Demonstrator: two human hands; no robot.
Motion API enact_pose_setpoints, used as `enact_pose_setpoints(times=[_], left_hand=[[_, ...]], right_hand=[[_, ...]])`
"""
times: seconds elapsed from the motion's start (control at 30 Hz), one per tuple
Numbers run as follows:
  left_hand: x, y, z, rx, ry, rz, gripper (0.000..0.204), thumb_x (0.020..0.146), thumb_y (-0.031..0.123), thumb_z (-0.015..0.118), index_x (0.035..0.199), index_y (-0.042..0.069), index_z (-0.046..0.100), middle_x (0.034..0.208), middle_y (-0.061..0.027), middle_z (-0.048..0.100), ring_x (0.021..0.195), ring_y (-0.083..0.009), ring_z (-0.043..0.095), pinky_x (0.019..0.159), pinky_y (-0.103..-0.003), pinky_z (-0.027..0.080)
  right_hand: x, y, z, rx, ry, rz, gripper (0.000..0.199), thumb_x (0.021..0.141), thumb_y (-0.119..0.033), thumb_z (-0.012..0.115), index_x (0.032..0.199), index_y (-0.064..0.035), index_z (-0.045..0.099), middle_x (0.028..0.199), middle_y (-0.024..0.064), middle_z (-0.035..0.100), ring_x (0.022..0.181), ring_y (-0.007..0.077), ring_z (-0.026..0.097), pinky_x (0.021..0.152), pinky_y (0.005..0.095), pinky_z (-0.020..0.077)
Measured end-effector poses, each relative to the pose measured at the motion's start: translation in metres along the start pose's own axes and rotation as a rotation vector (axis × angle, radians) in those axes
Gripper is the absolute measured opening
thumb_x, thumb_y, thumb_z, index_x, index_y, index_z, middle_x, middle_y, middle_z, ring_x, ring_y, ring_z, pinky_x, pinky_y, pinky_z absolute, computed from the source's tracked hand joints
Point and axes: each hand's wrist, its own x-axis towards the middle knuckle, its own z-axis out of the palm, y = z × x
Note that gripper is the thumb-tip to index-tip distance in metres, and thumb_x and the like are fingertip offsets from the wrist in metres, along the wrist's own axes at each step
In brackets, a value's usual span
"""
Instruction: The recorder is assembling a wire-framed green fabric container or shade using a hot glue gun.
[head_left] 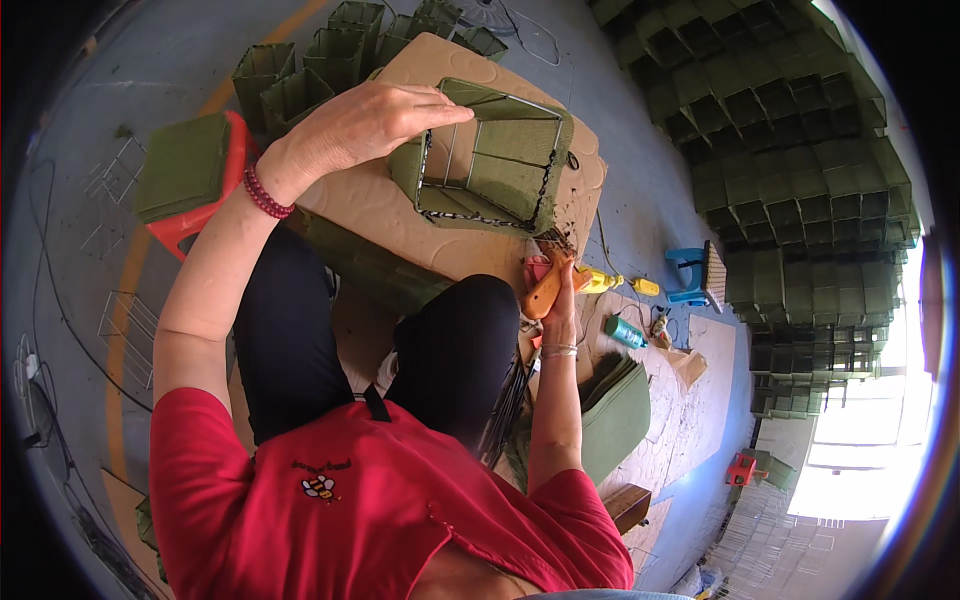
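A green felt-lined wire basket [495,160] lies tipped on its side on a tan board [400,215] that serves as a worktop across the person's lap, its open mouth turned toward the lower left and its wire rim showing; the left hand [375,125] lies over its upper left edge, fingers curled onto the rim, so that grip is closed on the basket; the right hand [560,295] sits just below the basket's lower right corner, its grip wrapped around an orange-handled tool [545,285] whose tip points up at that corner; a red bead bracelet [265,193] circles the left wrist; to the left a red stool [195,225] carries a folded green pad [185,165]; finished green baskets [300,75] stand beyond the board; a tall stack of them [790,150] fills the right; a blue stool [688,275] stands on the floor nearby.
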Motion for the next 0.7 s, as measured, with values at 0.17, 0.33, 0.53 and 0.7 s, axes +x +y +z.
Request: enact_pose_setpoints(times=[0.17,0.33,0.53,0.7], left_hand=[[0.001,-0.002,0.002,-0.016,-0.015,-0.019,0.040,0.084,-0.002,0.061,0.123,0.006,0.065,0.112,-0.0131,0.070,0.101,-0.0304,0.068,0.084,-0.038,0.060],[0.004,0.008,0.002,0.073,-0.010,0.045,0.043,0.081,-0.008,0.060,0.122,0.005,0.065,0.108,-0.0074,0.071,0.096,-0.0234,0.070,0.080,-0.033,0.061],[0.010,0.036,0.008,0.084,0.018,0.081,0.048,0.081,-0.003,0.060,0.128,0.006,0.062,0.109,-0.0101,0.069,0.102,-0.0262,0.067,0.084,-0.036,0.059],[0.012,0.049,0.017,0.123,0.003,0.081,0.046,0.081,-0.001,0.062,0.126,0.004,0.062,0.106,-0.0118,0.069,0.103,-0.0252,0.067,0.091,-0.034,0.058]], right_hand=[[-0.003,-0.004,-0.001,-0.021,-0.019,-0.007,0.058,0.096,-0.054,0.056,0.129,-0.0061,0.053,0.104,0.0110,0.067,0.102,0.0301,0.067,0.091,0.0428,0.0569],[-0.046,-0.031,0.039,-0.022,0.011,-0.286,0.053,0.095,-0.050,0.062,0.116,-0.0021,0.056,0.096,0.0125,0.066,0.105,0.0347,0.065,0.097,0.0479,0.0531],[-0.138,-0.102,0.106,-0.430,-0.321,-0.413,0.048,0.094,-0.040,0.064,0.116,0.0016,0.055,0.104,0.0163,0.064,0.102,0.0359,0.064,0.099,0.0505,0.0475],[-0.186,-0.112,0.168,-1.144,-0.019,-0.394,0.035,0.091,-0.026,0.068,0.109,0.0041,0.065,0.103,0.0069,0.067,0.091,0.0137,0.060,0.083,0.0288,0.0468]])
